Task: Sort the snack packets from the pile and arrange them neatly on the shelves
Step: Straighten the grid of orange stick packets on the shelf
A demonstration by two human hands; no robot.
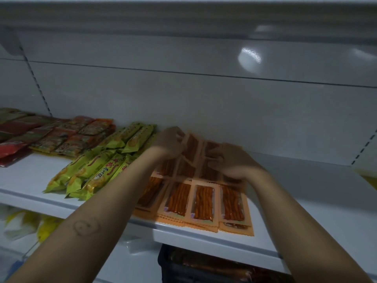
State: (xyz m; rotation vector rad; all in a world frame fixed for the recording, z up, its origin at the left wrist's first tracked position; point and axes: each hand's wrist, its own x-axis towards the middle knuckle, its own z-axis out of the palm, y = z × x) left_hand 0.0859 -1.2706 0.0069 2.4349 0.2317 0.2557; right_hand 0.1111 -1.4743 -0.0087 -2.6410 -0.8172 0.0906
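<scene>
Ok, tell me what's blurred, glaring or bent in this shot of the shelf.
Head view: dim overall; both hands, left and right, are motion-blurred over the orange packets; a bright glare patch sits on the white back panel; the wide lens bows the shelf edge; the green packets stay fairly sharp.

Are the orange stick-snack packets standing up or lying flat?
Lying flat: the orange packets rest face-up in overlapping rows on the shelf.
</scene>
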